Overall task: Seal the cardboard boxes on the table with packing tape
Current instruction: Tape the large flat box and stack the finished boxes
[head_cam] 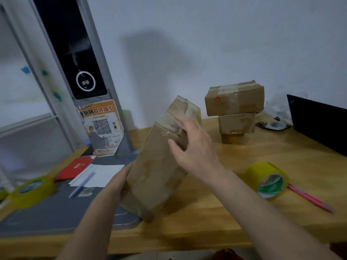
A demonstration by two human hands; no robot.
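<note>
A long brown cardboard box stands tilted on one lower corner in the middle of the wooden table. My left hand grips its lower left side. My right hand lies with spread fingers on the taped upper end of the box. A yellow roll of packing tape lies on the table to the right of my right arm. A second yellow tape roll sits at the far left. Two more taped boxes are stacked at the back on a brown tape roll.
A grey mat covers the table's left part, with papers, a blue pen and a red envelope on it. A pink pen lies at the right. A black screen stands at the right edge.
</note>
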